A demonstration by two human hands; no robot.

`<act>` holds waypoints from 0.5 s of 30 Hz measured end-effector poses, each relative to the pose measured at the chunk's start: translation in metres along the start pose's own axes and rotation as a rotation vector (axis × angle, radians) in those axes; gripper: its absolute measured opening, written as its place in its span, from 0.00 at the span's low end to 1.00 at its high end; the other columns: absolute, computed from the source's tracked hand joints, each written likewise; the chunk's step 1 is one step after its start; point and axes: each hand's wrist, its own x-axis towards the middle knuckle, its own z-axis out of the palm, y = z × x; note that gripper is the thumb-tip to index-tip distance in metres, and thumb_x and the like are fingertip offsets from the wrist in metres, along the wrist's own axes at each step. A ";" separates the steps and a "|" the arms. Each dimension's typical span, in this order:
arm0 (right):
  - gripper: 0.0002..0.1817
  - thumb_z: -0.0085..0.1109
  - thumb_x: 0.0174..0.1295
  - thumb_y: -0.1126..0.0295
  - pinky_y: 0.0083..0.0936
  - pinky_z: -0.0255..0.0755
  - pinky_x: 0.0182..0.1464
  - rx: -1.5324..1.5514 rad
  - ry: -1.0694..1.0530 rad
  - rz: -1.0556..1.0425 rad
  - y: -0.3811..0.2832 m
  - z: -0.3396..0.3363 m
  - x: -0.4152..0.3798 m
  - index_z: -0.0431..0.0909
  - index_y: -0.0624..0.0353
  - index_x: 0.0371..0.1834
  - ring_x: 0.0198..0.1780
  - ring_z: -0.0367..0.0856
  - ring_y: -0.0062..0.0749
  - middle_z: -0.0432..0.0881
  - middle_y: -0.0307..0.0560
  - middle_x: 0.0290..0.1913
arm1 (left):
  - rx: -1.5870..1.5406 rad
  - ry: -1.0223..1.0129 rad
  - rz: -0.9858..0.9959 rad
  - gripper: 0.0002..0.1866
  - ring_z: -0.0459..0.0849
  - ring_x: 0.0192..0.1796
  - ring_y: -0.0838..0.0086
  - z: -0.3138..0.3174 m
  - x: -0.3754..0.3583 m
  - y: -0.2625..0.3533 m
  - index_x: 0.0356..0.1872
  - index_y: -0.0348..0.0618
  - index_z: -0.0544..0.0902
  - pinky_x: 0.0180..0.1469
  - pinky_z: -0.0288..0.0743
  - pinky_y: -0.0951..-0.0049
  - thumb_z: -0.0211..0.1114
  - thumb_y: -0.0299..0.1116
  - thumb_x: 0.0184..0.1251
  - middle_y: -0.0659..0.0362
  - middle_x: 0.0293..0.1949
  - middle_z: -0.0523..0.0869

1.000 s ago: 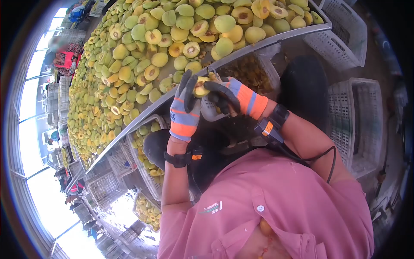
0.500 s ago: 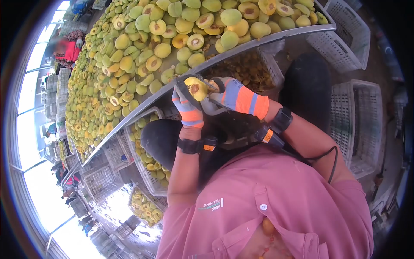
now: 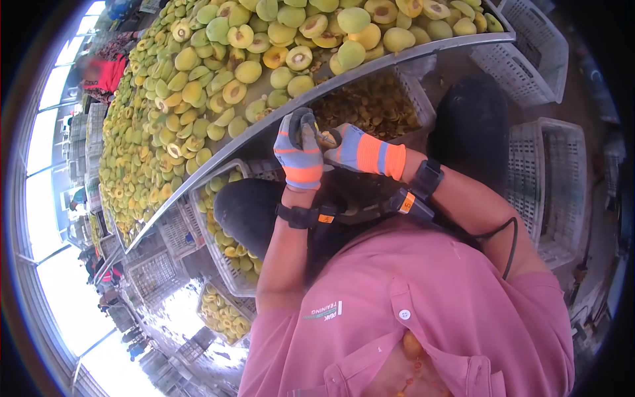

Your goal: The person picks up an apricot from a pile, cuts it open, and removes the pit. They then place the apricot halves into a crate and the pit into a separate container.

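Note:
Both hands wear grey gloves with orange and blue bands and meet at the metal table's near edge. My left hand (image 3: 299, 149) is closed, its fingers curled round a fruit half that is mostly hidden; a sliver of yellow shows at the fingertips. My right hand (image 3: 354, 149) is closed beside it, its fingertips on something small and brownish that I cannot make out. Beyond them, halved green and yellow fruit (image 3: 248, 72) covers the table (image 3: 264, 123). Below the edge stands a crate (image 3: 415, 99) with brown scraps (image 3: 370, 106).
A white crate of fruit halves (image 3: 228, 261) stands left of my knee (image 3: 245, 210). Another white crate (image 3: 559, 192) is at the right, one more (image 3: 522, 59) at the upper right. A person in red (image 3: 109, 74) is at the far left, beside the fruit.
My left hand has turned, so its back now faces the camera and the fruit half is mostly covered. My right hand has shifted slightly left and stays close to it.

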 end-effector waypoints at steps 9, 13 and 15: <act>0.10 0.56 0.65 0.68 0.15 0.67 0.23 0.603 -0.723 -0.005 0.026 -0.021 -0.012 0.76 0.64 0.43 0.24 0.74 0.17 0.74 0.35 0.24 | -0.041 -0.387 -0.064 0.08 0.83 0.35 0.73 -0.036 0.011 0.065 0.40 0.34 0.83 0.40 0.77 0.75 0.57 0.25 0.66 0.54 0.34 0.85; 0.10 0.54 0.64 0.70 0.14 0.61 0.18 1.251 -1.042 0.447 -0.012 -0.015 -0.037 0.74 0.65 0.41 0.18 0.68 0.17 0.70 0.35 0.21 | -0.176 -0.374 -0.063 0.10 0.83 0.34 0.74 -0.035 0.011 0.062 0.40 0.34 0.83 0.39 0.76 0.75 0.58 0.30 0.69 0.55 0.33 0.85; 0.10 0.55 0.63 0.69 0.14 0.59 0.18 1.411 -1.121 0.481 0.002 -0.007 -0.032 0.74 0.65 0.40 0.17 0.67 0.17 0.69 0.35 0.20 | -0.208 -0.331 -0.066 0.11 0.83 0.34 0.74 -0.032 0.005 0.048 0.39 0.35 0.83 0.38 0.76 0.75 0.57 0.32 0.70 0.56 0.33 0.85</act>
